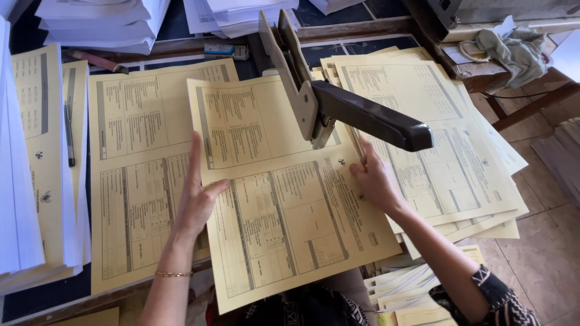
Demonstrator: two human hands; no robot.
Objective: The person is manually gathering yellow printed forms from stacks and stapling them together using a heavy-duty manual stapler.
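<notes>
A set of yellow printed sheets [284, 199] lies tilted on the table, its upper part under the jaw of a large long-arm stapler [338, 102] with a dark handle. My left hand [196, 196] presses flat against the sheets' left edge, fingers straight. My right hand [374, 178] grips the right edge of the same sheets, just below the stapler's handle. A gold bangle sits on my left wrist.
A flat yellow sheet pile [139, 175] lies to the left, a fanned yellow stack [459, 163] to the right. White paper stacks [103, 24] line the back and left edge. A pen [69, 133] rests on the left pile. A cloth [513, 51] lies at the back right.
</notes>
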